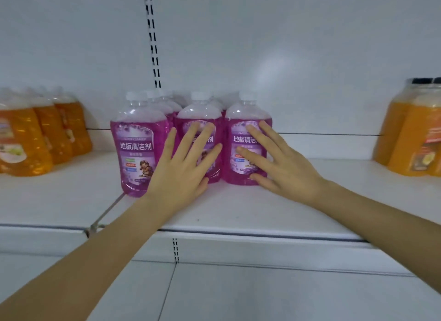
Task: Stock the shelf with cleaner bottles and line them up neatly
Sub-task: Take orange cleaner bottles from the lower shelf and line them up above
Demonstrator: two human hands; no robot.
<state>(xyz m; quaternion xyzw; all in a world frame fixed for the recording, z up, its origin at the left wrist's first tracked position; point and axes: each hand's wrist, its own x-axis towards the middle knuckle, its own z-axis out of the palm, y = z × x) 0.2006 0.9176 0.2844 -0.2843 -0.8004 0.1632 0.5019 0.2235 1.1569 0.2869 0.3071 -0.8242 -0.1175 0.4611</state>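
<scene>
**Both hands flat on the purple bottles**

Your left hand (183,167) lies open, fingers straight and spread, pressed on the middle bottle (199,115). Your right hand (284,163) does the same on the right bottle (248,115), and neither hand grips anything. The left bottle (138,151) stands at 9 o'clock of your left hand (slightly nearer you). All three stand mid-shelf (238,208), with orange bottles (23,141) at 9 and 3 o'clock.

Three purple cleaner bottles (139,151) in front row, more behind, total unclear; three orange bottles at left (23,141); at least two orange bottles at right (415,139); two hands: left hand (181,175), right hand (286,167)
</scene>
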